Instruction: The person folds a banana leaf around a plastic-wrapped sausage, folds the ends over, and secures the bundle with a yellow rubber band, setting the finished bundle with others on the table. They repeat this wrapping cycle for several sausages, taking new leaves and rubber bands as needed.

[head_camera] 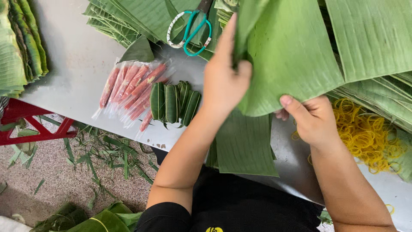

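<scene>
My left hand (pixel 223 77) pinches the upper edge of a large green banana leaf piece (pixel 287 56) held above a grey table (pixel 73 64). My right hand (pixel 311 118) grips the same leaf's lower edge, thumb on top. Under the hands a flat cut leaf sheet (pixel 244 150) lies at the table's near edge. To the left rest several small leaf-wrapped rolls (pixel 174 103) beside pink sausages in clear plastic sleeves (pixel 131 92).
Green-handled scissors (pixel 191 30) lie on stacked leaves at the back. A heap of yellow rubber bands (pixel 365 137) sits at the right. More folded leaves (pixel 19 43) pile at the far left. Leaf scraps litter the floor (pixel 98 159) near a red stool (pixel 34 124).
</scene>
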